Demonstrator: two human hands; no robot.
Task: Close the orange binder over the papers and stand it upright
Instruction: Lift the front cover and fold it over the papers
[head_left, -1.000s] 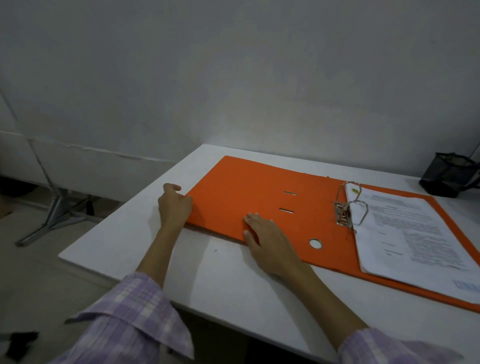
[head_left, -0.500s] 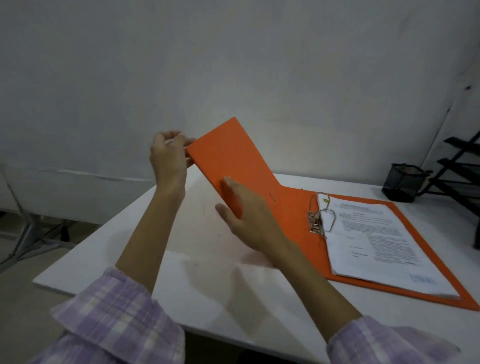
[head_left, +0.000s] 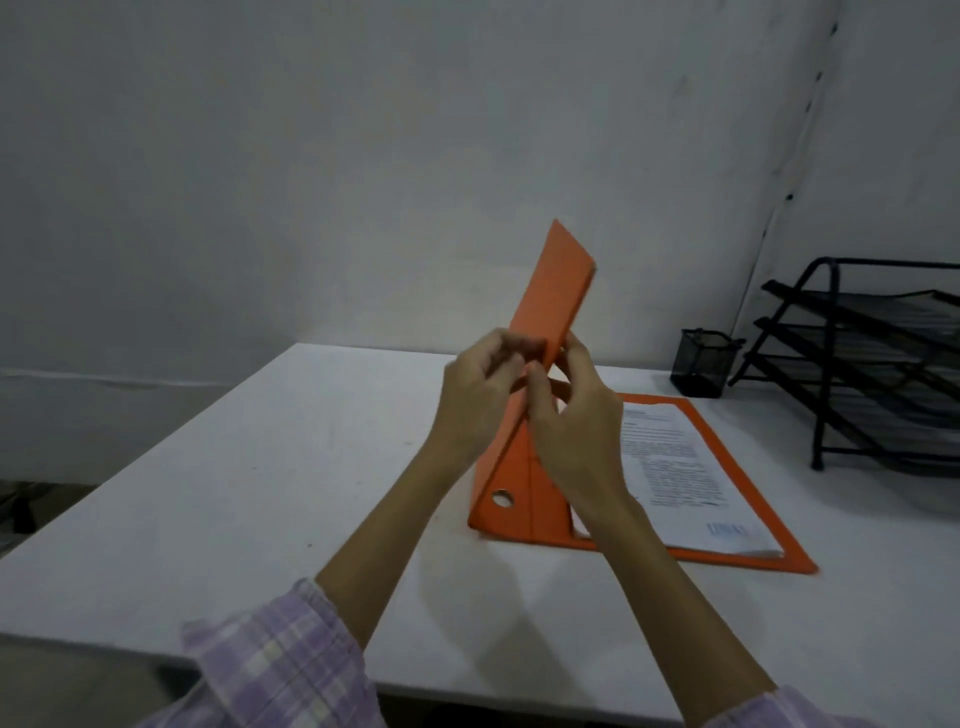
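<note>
Closing step in hand: front cover of the orange cardboard lever-arch binder (head_left: 551, 296) raised steeply, pinched at its near edge by left hand (head_left: 475, 400) and right hand (head_left: 574, 415). Back cover flat near the white tabletop's (head_left: 260, 467) right edge, under the printed white papers (head_left: 680, 467). Next, judged: lower cover onto papers, then stand upright.

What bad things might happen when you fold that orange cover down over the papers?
1. The raised front cover of the orange cardboard binder is pinched only at its near edge by the left hand and right hand; it might slip and slap down.
2. The stack of white printed papers looks slightly uneven at its near corner, so a sheet could crease.
3. The fingers curl around the cover's edge and may get squeezed as it shuts.
</note>
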